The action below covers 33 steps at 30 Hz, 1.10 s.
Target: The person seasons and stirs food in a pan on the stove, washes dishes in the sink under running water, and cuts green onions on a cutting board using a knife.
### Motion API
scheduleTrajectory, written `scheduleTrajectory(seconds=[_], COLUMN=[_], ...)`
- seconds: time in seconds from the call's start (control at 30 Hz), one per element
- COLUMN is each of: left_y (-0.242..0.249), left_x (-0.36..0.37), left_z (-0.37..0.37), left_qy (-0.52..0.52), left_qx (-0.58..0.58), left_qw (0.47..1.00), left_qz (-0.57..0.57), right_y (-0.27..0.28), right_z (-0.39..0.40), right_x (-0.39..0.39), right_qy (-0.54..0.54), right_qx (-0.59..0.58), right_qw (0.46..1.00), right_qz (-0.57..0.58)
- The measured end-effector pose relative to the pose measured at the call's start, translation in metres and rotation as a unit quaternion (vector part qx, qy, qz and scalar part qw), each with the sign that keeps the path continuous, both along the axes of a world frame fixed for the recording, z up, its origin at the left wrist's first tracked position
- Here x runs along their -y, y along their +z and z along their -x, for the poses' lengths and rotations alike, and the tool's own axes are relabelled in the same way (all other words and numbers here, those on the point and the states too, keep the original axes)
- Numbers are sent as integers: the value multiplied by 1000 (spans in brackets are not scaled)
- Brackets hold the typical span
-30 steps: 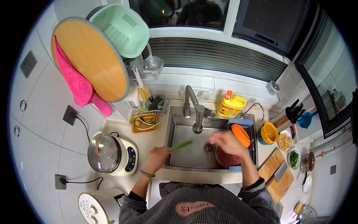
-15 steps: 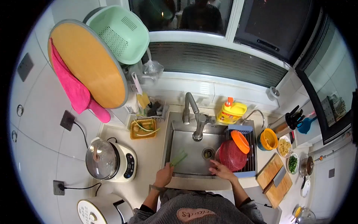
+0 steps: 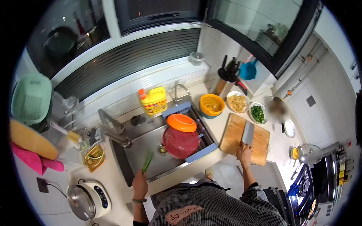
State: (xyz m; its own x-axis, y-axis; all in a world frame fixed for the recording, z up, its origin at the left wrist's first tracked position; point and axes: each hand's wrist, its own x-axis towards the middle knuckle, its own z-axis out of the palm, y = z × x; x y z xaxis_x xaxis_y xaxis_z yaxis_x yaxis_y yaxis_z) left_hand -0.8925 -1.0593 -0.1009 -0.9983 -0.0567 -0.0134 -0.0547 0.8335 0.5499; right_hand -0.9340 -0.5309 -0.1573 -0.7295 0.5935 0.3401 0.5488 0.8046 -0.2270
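Note:
My left hand [image 3: 140, 184] is closed around a small bunch of green onions [image 3: 148, 162], held at the front left edge of the sink with the tips pointing up over the basin. My right hand [image 3: 245, 153] is closed on the handle of a cleaver [image 3: 247, 132], covering most of the handle. The cleaver's broad blade lies on the wooden cutting board [image 3: 230, 137], to the right of the sink.
In the steel sink [image 3: 139, 150] sit a red colander [image 3: 180, 143] and an orange basin [image 3: 181, 122]. Behind the board are a yellow basket [image 3: 212, 105], a plate of pale yellow food [image 3: 237, 102] and a bowl of chopped greens [image 3: 258, 113]. A yellow detergent bottle [image 3: 155, 101] stands behind the sink.
My view has turned to the right. My right hand has left the sink's front edge and taken hold of the cleaver on the board. The green onions remain in my left hand.

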Motion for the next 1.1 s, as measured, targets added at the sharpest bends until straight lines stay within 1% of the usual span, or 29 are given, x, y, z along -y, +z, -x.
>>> scheduleTrajectory(seconds=[0.03, 0.07, 0.1, 0.13, 0.17, 0.2, 0.23, 0.27, 0.3, 0.33, 0.37, 0.43, 0.47, 0.5, 0.53, 0.57, 0.6, 0.63, 0.67, 0.7, 0.73, 0.77, 0.83, 0.87, 0.9, 0.93, 0.97, 1.03, 1.1], left_y=[1, 7, 14, 20, 12, 1, -8, -14, -28, -41, -51, -66, -73, -80, -87, -95, -101, -106, -105, -104, -102, -99, -92, -97, -104, -109, -110, -114, -109], left_x=[-27, -62, -99, -141, -178, -215, -252, -287, -319, -349, -374, -415, -432, -445, -455, -462, -468, -472, -475, -476, -476, -477, -475, -473, -470, -469, -468, -467, -464], left_z=[5, 15, 24, 36, 45, 57, 67, 75, 82, 88, 94, 100, 103, 104, 105, 107, 108, 108, 108, 108, 107, 105, 104, 105, 107, 111, 113, 117, 116], left_qy=[-37, -31, -61, -88, -126, -165, -190, -215, -223, -232, -231, -218, -214, -208, -204, -205, -206, -207, -209, -194, -179, -179, -152, -152, -184, -213, -212, -250, -247], left_qx=[-34, 19, 14, 7, -26, -59, -67, -72, -64, -59, -55, -27, -25, -50, -75, -71, -74, -79, -77, -109, -141, -140, -192, -192, -173, -156, -157, -178, -178], left_qw=[999, 999, 997, 993, 987, 978, 969, 957, 958, 957, 958, 962, 963, 964, 965, 965, 971, 974, 974, 974, 973, 974, 969, 969, 966, 963, 963, 951, 952], left_qz=[-12, -21, -47, -76, -94, -110, -145, -179, -170, -163, -163, -163, -164, -155, -145, -145, -91, -38, -40, -30, -19, -20, -38, -38, -48, -60, -61, -41, -29], right_y=[-7, -6, -4, -22, -37, -31, -24, -28, -32, -32, -24, 2, -1, -2, -1, -1, 10, 22, 39, 48, 35, 41, 53, 52, 52, 53, 56, 59, 53], right_z=[-8, -8, -9, -5, -8, -5, 2, 2, 1, -2, -5, -13, -15, -19, -23, -28, -32, -38, -40, -41, -46, -47, -51, -51, -51, -47, -45, -39, -39], right_x=[-20, -33, -41, -60, -73, -75, -74, -75, -78, -88, -97, -113, -122, -135, -151, -162, -165, -168, -171, -174, -178, -179, -180, -178, -176, -173, -171, -171, -173], right_qy=[-1, 38, 78, 120, 160, 159, 157, 143, 129, 135, 134, 115, 110, 110, 148, 184, 179, 155, 132, 110, 138, 137, 181, 187, 188, 208, 227, 233, 240], right_qx=[54, 100, 149, 95, 47, 49, 50, 70, 88, 75, 79, 80, 17, 21, -12, -46, -45, -21, 2, 26, -22, -21, 22, 49, 51, 83, 113, 130, 160], right_qw=[998, 994, 986, 980, 957, 945, 931, 939, 945, 924, 923, 895, 857, 856, 872, 885, 885, 862, 836, 806, 772, 772, 650, 671, 671, 663, 653, 653, 642], right_qz=[29, 25, 19, 127, 236, 280, 324, 306, 287, 351, 352, 422, 503, 504, 466, 426, 427, 482, 533, 581, 620, 620, 737, 716, 715, 714, 714, 709, 710])
